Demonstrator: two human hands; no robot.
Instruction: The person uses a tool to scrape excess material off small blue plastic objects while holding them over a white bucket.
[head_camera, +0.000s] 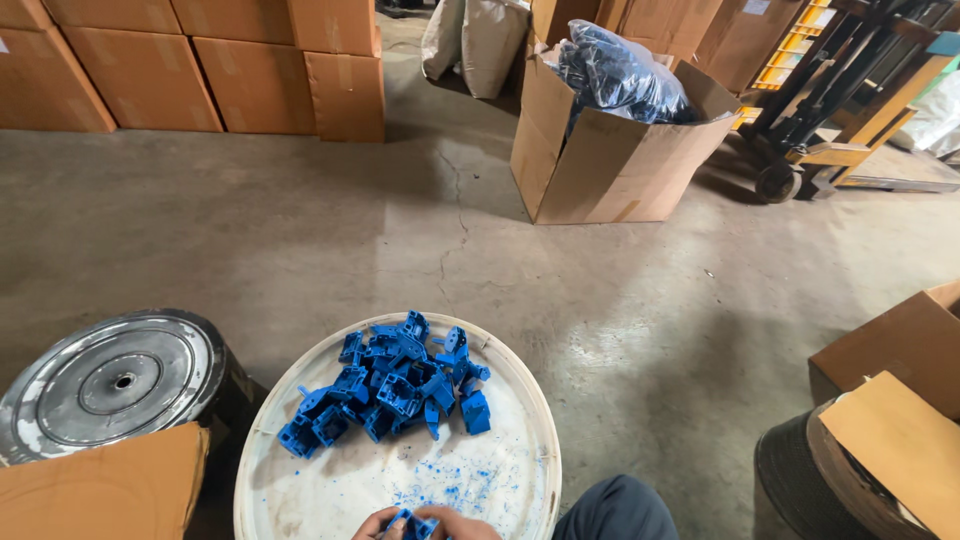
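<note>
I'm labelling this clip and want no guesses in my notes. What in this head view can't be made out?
- Both hands: cut off by the bottom edge, so which fingers grip the blue part is unclear.
- Blue parts in the pile: too small and overlapping to count.
- Contents of the open carton: hidden by a dark plastic bag.
- Hand truck: cut off at the top edge.

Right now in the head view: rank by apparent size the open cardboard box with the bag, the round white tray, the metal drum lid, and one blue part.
1. Round white tray
2. Open cardboard box
3. Metal drum lid; nearer than the box, so that order is unsure
4. Blue part
</note>
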